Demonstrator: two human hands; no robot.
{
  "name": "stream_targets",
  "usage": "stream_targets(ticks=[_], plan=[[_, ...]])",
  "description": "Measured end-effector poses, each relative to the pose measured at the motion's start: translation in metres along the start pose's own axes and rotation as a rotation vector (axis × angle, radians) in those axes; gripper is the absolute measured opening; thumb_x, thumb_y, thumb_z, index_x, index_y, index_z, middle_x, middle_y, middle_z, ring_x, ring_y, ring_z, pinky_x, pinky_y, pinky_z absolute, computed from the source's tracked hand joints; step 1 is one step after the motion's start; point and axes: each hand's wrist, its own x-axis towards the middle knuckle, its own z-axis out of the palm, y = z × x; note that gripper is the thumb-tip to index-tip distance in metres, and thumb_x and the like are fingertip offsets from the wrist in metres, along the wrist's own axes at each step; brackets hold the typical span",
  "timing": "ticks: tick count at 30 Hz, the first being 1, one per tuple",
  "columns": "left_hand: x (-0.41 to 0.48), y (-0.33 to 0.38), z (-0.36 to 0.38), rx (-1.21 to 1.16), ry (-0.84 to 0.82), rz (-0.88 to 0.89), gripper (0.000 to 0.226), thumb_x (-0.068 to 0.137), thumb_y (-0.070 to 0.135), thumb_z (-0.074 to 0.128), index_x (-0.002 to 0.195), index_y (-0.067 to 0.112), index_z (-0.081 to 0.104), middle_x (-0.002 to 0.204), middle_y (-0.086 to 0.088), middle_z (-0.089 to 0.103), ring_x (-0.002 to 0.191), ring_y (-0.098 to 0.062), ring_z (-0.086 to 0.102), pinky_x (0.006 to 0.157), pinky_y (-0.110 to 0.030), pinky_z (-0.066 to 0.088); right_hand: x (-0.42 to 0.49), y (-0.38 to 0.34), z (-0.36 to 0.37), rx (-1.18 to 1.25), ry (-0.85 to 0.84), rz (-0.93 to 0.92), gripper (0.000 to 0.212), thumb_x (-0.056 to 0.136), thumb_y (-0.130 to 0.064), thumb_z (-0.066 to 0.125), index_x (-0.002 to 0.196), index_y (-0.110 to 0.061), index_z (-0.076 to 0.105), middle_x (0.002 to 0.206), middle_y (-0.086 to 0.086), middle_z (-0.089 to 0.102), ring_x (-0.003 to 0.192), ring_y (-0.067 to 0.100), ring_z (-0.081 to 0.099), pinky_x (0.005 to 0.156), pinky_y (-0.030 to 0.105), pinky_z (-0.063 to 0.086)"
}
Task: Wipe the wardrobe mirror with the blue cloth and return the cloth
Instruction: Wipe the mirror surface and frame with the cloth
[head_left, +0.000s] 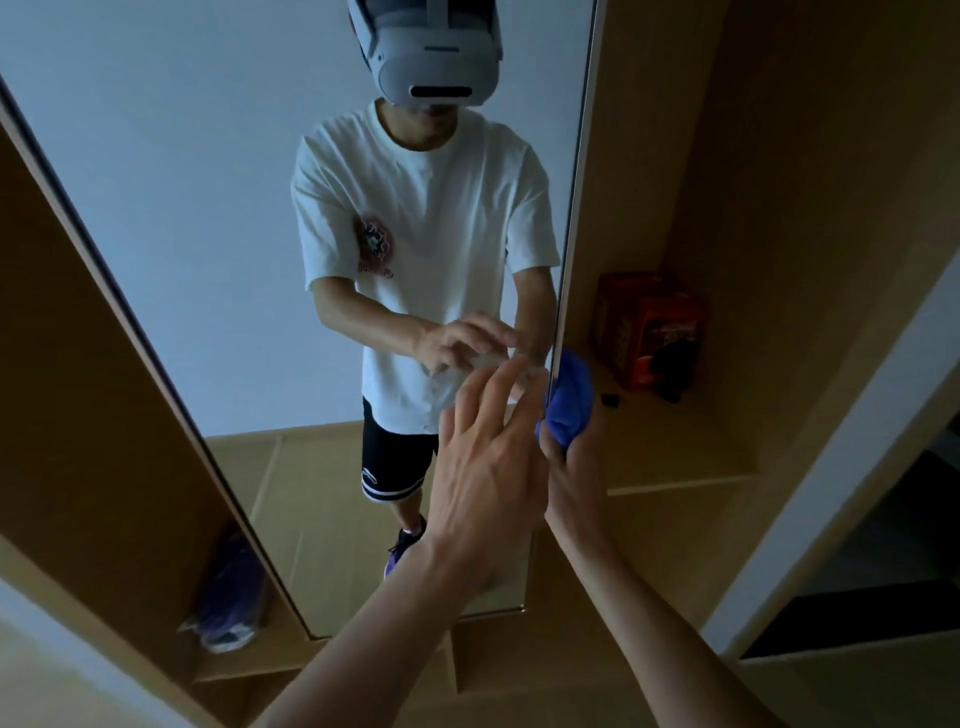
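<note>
The tall wardrobe mirror (218, 218) fills the left and middle of the head view and reflects a person in a white T-shirt. My left hand (483, 467) reaches toward the glass near its right edge, fingers straight and spread, fingertips at or close to the surface. My right hand (576, 462) grips the bunched blue cloth (571, 400) just right of the mirror's right edge, over a wooden shelf. Most of the right hand's fingers are hidden behind the cloth and my left hand.
A red box (649, 332) stands at the back of the wooden shelf (675, 457) right of the mirror. A small dark object (610, 400) lies in front of it. A purple shoe in a plastic bag (228, 597) sits in the lower left compartment.
</note>
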Motion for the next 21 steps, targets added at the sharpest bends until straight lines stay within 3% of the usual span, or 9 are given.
stream_targets(ticks=[3, 5, 7, 9, 11, 14, 15, 19, 21], plan=[[0.031, 0.004, -0.014, 0.132, 0.02, 0.042, 0.066, 0.087, 0.014, 0.062, 0.152, 0.022, 0.049, 0.143, -0.011, 0.051, 0.124, -0.033, 0.047, 0.093, -0.044, 0.045, 0.011, -0.02, -0.006, 0.033, -0.001, -0.043, 0.059, 0.104, -0.01, 0.052, 0.156, -0.022, 0.028, 0.147, -0.007, 0.048, 0.131, -0.001, 0.049, 0.111, 0.03, 0.044], [0.05, 0.007, -0.022, 0.214, 0.067, 0.088, 0.063, 0.09, 0.019, 0.068, 0.15, 0.024, 0.052, 0.132, -0.01, 0.055, 0.114, -0.032, 0.049, 0.088, -0.043, 0.046, 0.019, -0.033, -0.006, 0.006, 0.02, -0.095, 0.058, 0.105, -0.019, 0.052, 0.156, -0.029, 0.025, 0.143, -0.014, 0.048, 0.123, -0.01, 0.051, 0.102, 0.018, 0.046], [0.063, 0.01, -0.028, 0.258, 0.113, 0.129, 0.056, 0.091, 0.021, 0.067, 0.146, 0.024, 0.057, 0.125, -0.009, 0.058, 0.105, -0.031, 0.051, 0.085, -0.043, 0.047, 0.023, -0.04, -0.004, -0.012, 0.055, -0.119, 0.059, 0.104, -0.027, 0.052, 0.156, -0.031, 0.024, 0.144, -0.012, 0.051, 0.122, -0.004, 0.055, 0.098, 0.018, 0.048], [0.068, 0.009, -0.033, 0.285, 0.123, 0.158, 0.054, 0.091, 0.02, 0.052, 0.145, 0.025, 0.059, 0.127, -0.007, 0.058, 0.102, -0.031, 0.052, 0.085, -0.043, 0.046, 0.02, -0.038, -0.003, -0.007, 0.072, -0.129, 0.058, 0.104, -0.023, 0.053, 0.154, -0.032, 0.025, 0.143, -0.011, 0.052, 0.126, 0.0, 0.054, 0.1, 0.019, 0.047], [0.07, 0.005, -0.039, 0.308, 0.104, 0.178, 0.064, 0.085, 0.022, 0.036, 0.146, 0.026, 0.058, 0.132, -0.008, 0.058, 0.104, -0.033, 0.053, 0.088, -0.046, 0.046, 0.014, -0.031, -0.003, 0.015, 0.052, -0.107, 0.054, 0.104, -0.016, 0.054, 0.15, -0.032, 0.029, 0.136, -0.018, 0.05, 0.122, -0.007, 0.052, 0.098, 0.014, 0.043], [0.072, -0.002, -0.043, 0.387, 0.053, 0.212, 0.076, 0.079, 0.024, 0.026, 0.15, 0.027, 0.052, 0.142, -0.011, 0.054, 0.116, -0.035, 0.047, 0.09, -0.05, 0.045, 0.004, -0.022, -0.007, 0.068, 0.013, -0.035, 0.057, 0.103, -0.012, 0.054, 0.155, -0.021, 0.031, 0.138, -0.012, 0.053, 0.125, 0.0, 0.053, 0.105, 0.024, 0.044], [0.074, -0.004, -0.044, 0.42, 0.043, 0.226, 0.078, 0.078, 0.024, 0.025, 0.152, 0.028, 0.05, 0.143, -0.011, 0.053, 0.118, -0.033, 0.043, 0.089, -0.049, 0.045, 0.003, -0.023, -0.009, 0.076, 0.009, -0.032, 0.056, 0.103, -0.011, 0.054, 0.154, -0.02, 0.033, 0.136, -0.015, 0.056, 0.123, 0.001, 0.055, 0.104, 0.025, 0.046], [0.084, -0.009, -0.045, 0.511, 0.097, 0.261, 0.075, 0.081, 0.019, 0.03, 0.152, 0.033, 0.048, 0.127, -0.005, 0.048, 0.104, -0.027, 0.038, 0.085, -0.044, 0.042, 0.021, -0.046, -0.013, 0.052, -0.001, -0.032, 0.055, 0.104, -0.016, 0.053, 0.153, -0.028, 0.032, 0.102, -0.045, 0.059, 0.096, -0.013, 0.063, 0.072, 0.003, 0.045], [0.088, -0.009, -0.046, 0.53, 0.138, 0.279, 0.073, 0.083, 0.017, 0.031, 0.151, 0.035, 0.049, 0.117, -0.004, 0.043, 0.096, -0.025, 0.036, 0.085, -0.042, 0.036, 0.036, -0.06, -0.016, 0.065, -0.021, -0.052, 0.058, 0.104, -0.013, 0.052, 0.155, -0.029, 0.029, 0.101, -0.054, 0.054, 0.097, -0.022, 0.058, 0.074, 0.0, 0.044]])
